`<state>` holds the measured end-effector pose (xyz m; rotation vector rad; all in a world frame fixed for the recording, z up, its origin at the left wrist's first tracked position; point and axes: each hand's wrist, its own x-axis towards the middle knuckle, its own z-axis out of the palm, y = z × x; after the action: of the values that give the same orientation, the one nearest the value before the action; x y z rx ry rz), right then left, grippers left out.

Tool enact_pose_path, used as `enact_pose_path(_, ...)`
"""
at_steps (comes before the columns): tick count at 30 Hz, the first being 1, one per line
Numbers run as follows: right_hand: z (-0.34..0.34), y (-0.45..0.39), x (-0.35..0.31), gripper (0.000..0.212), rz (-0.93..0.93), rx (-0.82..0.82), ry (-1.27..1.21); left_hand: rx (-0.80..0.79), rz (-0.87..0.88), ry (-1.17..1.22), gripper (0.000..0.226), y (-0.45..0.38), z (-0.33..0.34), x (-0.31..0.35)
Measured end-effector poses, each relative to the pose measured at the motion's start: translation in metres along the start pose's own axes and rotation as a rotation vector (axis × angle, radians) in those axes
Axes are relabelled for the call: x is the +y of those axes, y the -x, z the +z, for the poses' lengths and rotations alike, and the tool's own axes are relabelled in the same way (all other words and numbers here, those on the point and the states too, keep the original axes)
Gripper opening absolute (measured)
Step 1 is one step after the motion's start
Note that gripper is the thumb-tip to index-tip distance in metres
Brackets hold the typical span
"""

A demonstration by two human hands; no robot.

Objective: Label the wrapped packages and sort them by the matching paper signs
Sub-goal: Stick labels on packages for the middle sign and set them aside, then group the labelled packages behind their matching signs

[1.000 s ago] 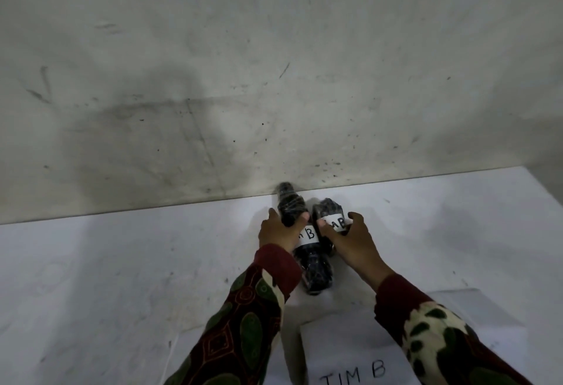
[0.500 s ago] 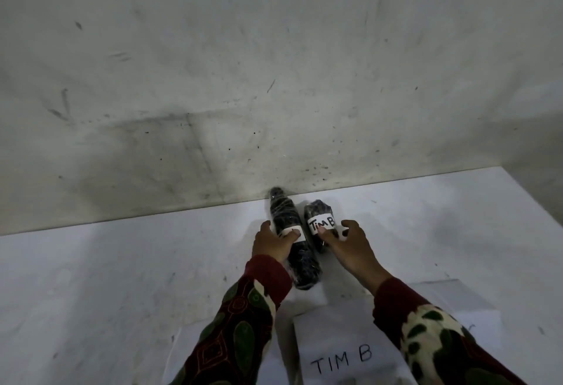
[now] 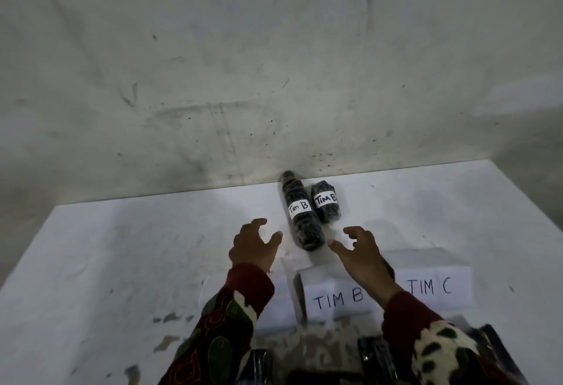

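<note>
Both hands are off the packages: the left hand (image 3: 254, 246) now hovers left of the long package (image 3: 300, 211), fingers loosely spread, and the right hand (image 3: 361, 255) hovers below the short package (image 3: 325, 201). A "TIM C" sign (image 3: 438, 287) comes into view.

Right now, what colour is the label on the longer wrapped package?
White with dark handwriting, on the longer wrapped package; head view.

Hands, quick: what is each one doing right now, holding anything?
Left hand: open, fingers spread, holding nothing.
Right hand: open, fingers spread, holding nothing.
</note>
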<state>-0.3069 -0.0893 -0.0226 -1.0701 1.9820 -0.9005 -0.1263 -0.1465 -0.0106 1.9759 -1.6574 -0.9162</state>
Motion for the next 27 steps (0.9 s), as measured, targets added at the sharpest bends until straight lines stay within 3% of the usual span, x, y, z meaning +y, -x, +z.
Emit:
enact_pose_path(7,0.012,0.043,0.010,0.038,-0.033,-0.048,0.029,-0.072,0.141,-0.289,0.042,0.051,-0.010,-0.021)
enact_pose_path(12,0.025,0.069,0.010,0.036,-0.088,-0.114,0.071,-0.031,0.151,-0.211,0.037,0.075,-0.019,-0.035)
enact_pose_path(19,0.047,0.111,0.010,0.026,-0.216,-0.201,0.063,0.195,0.212,-0.084,0.027,0.109,-0.043,-0.078)
enact_pose_path(23,0.053,0.130,0.010,0.030,-0.234,-0.250,0.039,0.147,0.241,-0.101,0.026,0.129,-0.049,-0.103)
enact_pose_path(27,0.049,0.144,0.020,0.032,-0.258,-0.291,0.194,0.036,0.370,-0.256,0.044,0.144,-0.048,-0.118)
